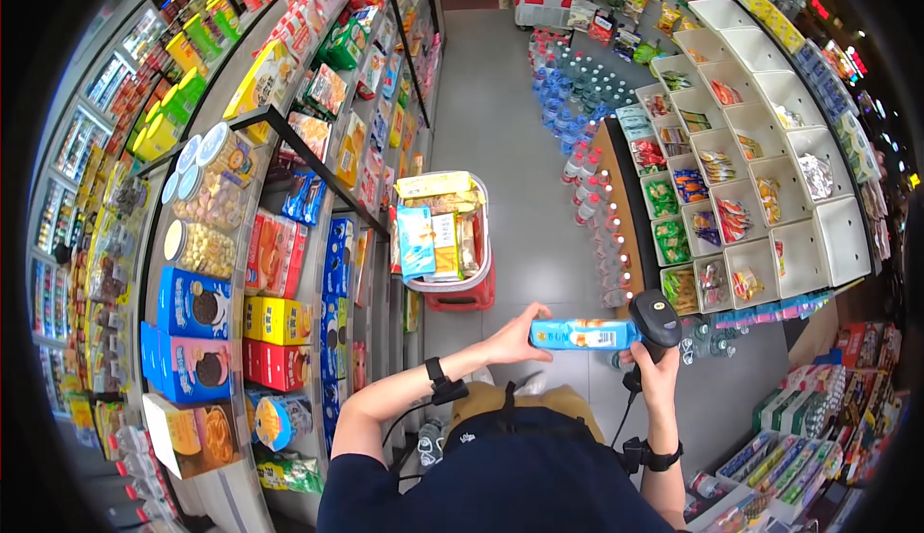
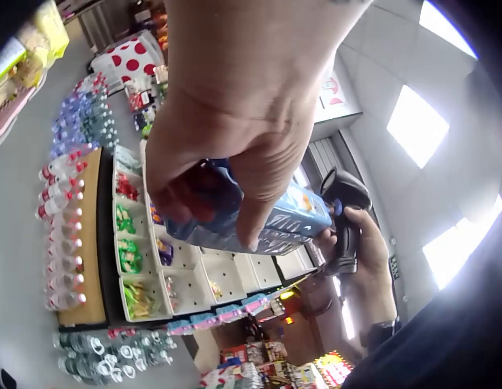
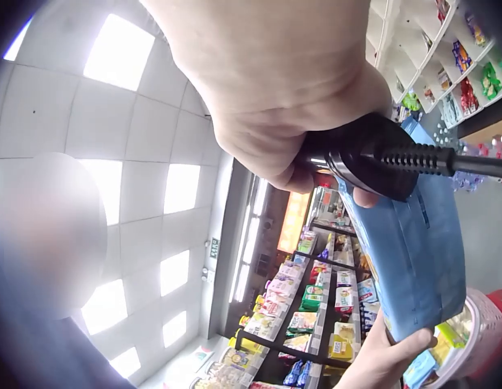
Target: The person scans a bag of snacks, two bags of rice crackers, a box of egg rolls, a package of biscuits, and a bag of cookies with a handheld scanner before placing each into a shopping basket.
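My left hand [image 1: 513, 339] grips one end of a long blue snack packet [image 1: 580, 334], thumb and fingers around it, as the left wrist view also shows. In my right hand [image 1: 658, 376] is a black handheld barcode scanner [image 1: 657, 317], held by its handle with a cable running down. The scanner's head sits at the packet's right end. In the right wrist view the blue packet [image 3: 413, 243] stretches from the scanner [image 3: 373, 154] to the left hand's fingers [image 3: 397, 348], and a right fingertip is right at its edge.
A red and white basket [image 1: 460, 292] filled with packaged snacks stands on the floor ahead. Stocked shelves [image 1: 289, 273] line the left. On the right are a tiered rack of white bins [image 1: 751, 187] with small packets and rows of bottles [image 1: 592, 196] on the floor.
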`<state>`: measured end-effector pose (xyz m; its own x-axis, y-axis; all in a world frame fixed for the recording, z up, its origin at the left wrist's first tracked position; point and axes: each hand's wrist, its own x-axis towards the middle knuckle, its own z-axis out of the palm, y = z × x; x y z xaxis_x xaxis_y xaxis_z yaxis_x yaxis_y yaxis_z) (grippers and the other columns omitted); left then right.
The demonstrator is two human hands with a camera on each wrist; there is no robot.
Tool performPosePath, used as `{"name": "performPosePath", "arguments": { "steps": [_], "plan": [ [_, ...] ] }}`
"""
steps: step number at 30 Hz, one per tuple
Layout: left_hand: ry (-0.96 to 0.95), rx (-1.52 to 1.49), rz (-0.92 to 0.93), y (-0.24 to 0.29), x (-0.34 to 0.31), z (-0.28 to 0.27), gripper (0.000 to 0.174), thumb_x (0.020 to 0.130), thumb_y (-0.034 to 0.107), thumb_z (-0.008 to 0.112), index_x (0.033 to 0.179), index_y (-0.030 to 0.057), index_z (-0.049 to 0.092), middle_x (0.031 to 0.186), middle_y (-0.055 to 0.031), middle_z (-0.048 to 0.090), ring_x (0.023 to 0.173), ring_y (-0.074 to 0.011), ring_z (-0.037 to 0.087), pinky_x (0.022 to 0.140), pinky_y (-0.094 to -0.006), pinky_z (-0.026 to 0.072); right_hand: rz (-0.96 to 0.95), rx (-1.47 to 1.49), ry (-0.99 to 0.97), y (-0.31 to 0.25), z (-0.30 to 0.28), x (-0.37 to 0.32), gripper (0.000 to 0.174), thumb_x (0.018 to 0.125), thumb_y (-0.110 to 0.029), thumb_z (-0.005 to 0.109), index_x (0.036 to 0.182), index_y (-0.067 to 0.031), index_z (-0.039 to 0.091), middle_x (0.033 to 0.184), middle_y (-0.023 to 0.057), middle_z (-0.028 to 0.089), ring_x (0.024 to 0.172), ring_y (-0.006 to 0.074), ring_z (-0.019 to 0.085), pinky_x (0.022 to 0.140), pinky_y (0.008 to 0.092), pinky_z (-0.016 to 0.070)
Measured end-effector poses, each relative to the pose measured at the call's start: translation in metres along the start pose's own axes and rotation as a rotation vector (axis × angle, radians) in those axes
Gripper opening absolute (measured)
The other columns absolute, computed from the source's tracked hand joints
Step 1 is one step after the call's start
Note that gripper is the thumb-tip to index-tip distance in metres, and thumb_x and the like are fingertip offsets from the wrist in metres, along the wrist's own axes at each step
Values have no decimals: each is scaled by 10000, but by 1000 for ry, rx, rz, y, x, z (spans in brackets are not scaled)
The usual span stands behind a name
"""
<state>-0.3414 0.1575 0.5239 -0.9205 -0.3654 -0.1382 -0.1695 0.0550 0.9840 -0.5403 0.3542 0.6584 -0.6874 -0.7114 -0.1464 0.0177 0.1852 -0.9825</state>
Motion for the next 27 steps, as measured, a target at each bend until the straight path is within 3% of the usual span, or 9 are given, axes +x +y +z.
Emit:
{"name": "performPosePath", "arguments": {
  "steps": [3,4,8,11,13,20,21,22,27],
  "plan": [
    [221,119,122,12,7,-1,714,700,158,909,1321,66,568,1140,-121,678,1048,-196,677,914,-356,526,-6,27,-65,-2,2,26,247,932,-19,664,1152,83,620,845,107,704,721,163,687,687,304,568],
    [338,193,161,10,7,1,625,666,178,925,1217,72,651,1094,-107,656,1054,-210,642,935,-358,508,-33,72,-101,4,2,37,254,932,-20,662,1161,82,619,845,103,703,727,163,688,690,303,566],
    [669,465,197,30,-5,-2,570,619,219,948,1125,101,714,1091,-100,549,1049,-281,562,941,-400,488,-120,134,-295,7,1,88,310,921,-8,663,1215,77,611,857,107,708,768,180,700,722,312,567],
    [882,348,187,58,-14,3,527,636,89,894,1128,63,705,1270,-130,621,1215,-306,602,1017,-396,499,-145,223,-498,-13,6,118,328,926,-6,651,1240,77,602,940,132,710,798,199,710,729,323,576],
    [988,411,225,72,-20,1,509,664,22,846,1151,66,706,1235,-129,689,1221,-306,636,1030,-405,510,-130,291,-609,-22,11,137,342,934,-11,642,1263,71,597,995,126,711,856,205,714,725,329,588],
    [1405,727,-26,107,-51,29,505,670,3,821,1158,68,706,1183,-125,716,1216,-347,635,1016,-427,515,-95,117,-955,-25,5,185,309,936,-27,648,1233,49,616,1093,103,680,976,242,715,733,325,594],
    [1434,732,-50,109,-54,33,505,670,3,821,1158,68,706,1183,-125,716,1216,-347,635,1016,-427,515,-90,93,-1026,-27,6,186,304,932,-34,666,1228,25,632,1079,86,689,993,222,707,742,316,594],
    [1466,762,-77,110,-56,36,505,668,9,826,1155,67,705,1179,-121,717,1208,-350,636,1016,-429,513,-78,71,-1014,-29,9,180,233,910,-85,696,1106,38,665,941,38,712,830,106,631,767,280,510],
    [1531,875,-132,116,-49,45,512,655,39,852,1144,64,703,1167,-113,717,1187,-347,632,1017,-433,505,-248,-131,-1143,-36,26,177,338,862,-127,721,1158,18,646,1059,123,682,977,207,639,901,354,493]
  ]
}}
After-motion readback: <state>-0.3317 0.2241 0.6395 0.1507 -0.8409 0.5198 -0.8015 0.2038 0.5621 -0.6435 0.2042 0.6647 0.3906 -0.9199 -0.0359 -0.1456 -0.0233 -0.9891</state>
